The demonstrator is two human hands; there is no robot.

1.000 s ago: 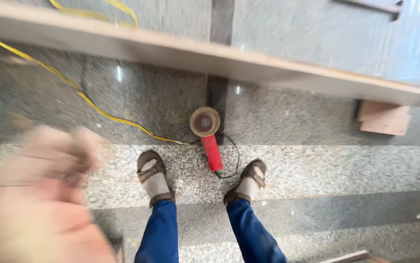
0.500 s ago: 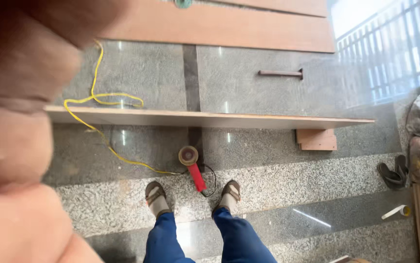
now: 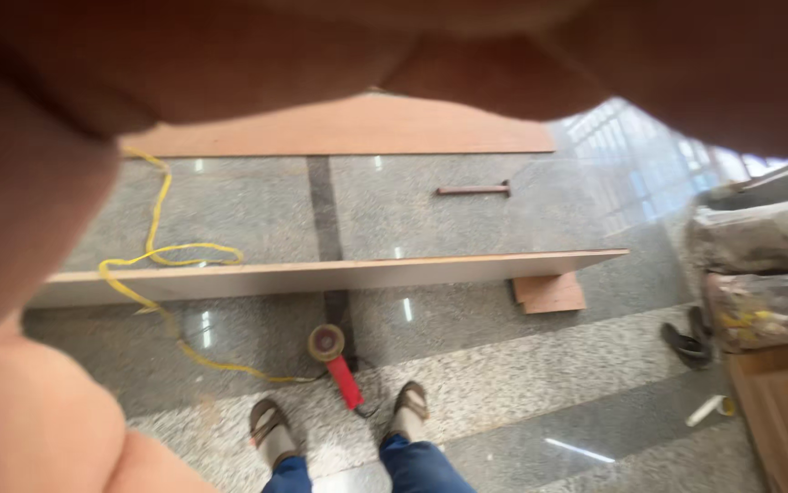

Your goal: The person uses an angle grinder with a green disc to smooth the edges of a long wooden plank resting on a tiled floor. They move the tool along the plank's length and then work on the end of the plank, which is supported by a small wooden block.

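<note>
Left hand point(image 3: 38, 274) fills the left side of the head view, very close to the lens, badly blurred; can't tell if it's open or curled, nothing visibly gripped. Right hand point(image 3: 686, 73), probably the mass across the top and upper right, also pressed up near the camera, out of focus, finger state not readable either. Neither hand touches anything on the floor.

Below and between the hands: red-handled angle grinder point(image 3: 337, 363) lying on the polished granite floor point(image 3: 504, 365), disc end pointing away from the person, handle end just beside the person's sandalled feet point(image 3: 275, 431), between the two feet. Yellow cable point(image 3: 161, 251) runs from the grinder leftward toward the left hand's side, loops over the long wooden board point(image 3: 339, 274) and carries on beyond it. The board lies crosswise on the floor just past the grinder, its right end resting on a small wood block point(image 3: 549, 294).

Further out, under the right hand: a hammer point(image 3: 474, 190) flat on the floor, and past it a wide brown panel point(image 3: 348, 128) partly covered by the hands. Down the right edge: stacked sacks point(image 3: 759, 237), a dark sandal point(image 3: 686, 342) beside them, a wooden cabinet corner point(image 3: 787, 411), a small white tube point(image 3: 706, 411) on the floor near it.
</note>
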